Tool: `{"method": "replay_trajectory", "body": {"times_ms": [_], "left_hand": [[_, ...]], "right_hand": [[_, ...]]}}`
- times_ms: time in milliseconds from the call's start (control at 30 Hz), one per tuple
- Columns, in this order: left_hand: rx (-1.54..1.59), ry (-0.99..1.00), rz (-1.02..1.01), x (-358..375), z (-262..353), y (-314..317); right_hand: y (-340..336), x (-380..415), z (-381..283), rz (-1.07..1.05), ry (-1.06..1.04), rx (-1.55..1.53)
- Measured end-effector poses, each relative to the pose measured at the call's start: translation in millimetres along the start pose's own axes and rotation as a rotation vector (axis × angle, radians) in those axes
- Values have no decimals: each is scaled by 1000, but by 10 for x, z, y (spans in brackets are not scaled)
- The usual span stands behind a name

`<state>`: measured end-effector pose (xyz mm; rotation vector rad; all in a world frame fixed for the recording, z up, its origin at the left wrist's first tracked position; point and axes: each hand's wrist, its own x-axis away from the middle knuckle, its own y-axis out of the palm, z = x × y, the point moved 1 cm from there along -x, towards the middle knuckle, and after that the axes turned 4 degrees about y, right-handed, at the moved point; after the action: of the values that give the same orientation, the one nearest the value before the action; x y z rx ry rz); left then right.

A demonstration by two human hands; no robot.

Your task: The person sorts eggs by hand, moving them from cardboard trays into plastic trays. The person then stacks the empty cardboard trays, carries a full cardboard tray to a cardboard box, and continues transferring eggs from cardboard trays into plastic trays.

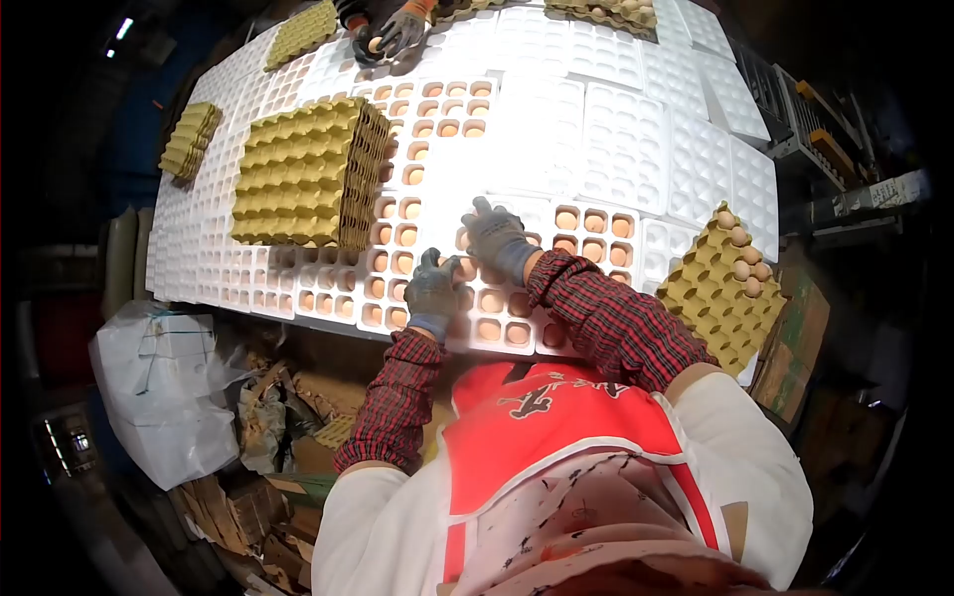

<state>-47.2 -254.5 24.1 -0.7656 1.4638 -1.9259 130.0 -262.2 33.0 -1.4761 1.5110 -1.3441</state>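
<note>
My left hand (433,289), in a grey work glove, is over the near white foam tray. Its fingers are bent around an egg (465,268) at the tray's left side. My right hand (497,240), gloved the same way, is just above and to the right, palm down over the tray's far part, its fingers apart. Eggs (490,300) sit in the tray's pockets below my hands, and the right glove hides some pockets. Another foam tray with brown eggs (593,249) lies right of my right hand.
A tall stack of yellow pulp trays (298,169) stands on the foam trays to the left. One pulp tray (715,298) at right holds several eggs. Another person's gloved hand (402,32) works at the far edge. Wrapped white blocks (164,387) stand lower left.
</note>
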Motion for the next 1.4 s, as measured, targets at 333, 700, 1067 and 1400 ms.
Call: {"method": "replay_trajectory", "body": {"times_ms": [333, 700, 1067, 1400], "left_hand": [[273, 149, 9, -150, -631, 7], [310, 385, 243, -807, -599, 121], [656, 636, -13, -1012, 1170, 311], [237, 1236, -174, -1243, 4864, 1150]], "right_hand": [[41, -755, -345, 38, -106, -178], [344, 759, 360, 414, -30, -633], [-61, 3603, 3201, 986, 953, -113], [-18, 3516, 4166, 1170, 643, -828]]}}
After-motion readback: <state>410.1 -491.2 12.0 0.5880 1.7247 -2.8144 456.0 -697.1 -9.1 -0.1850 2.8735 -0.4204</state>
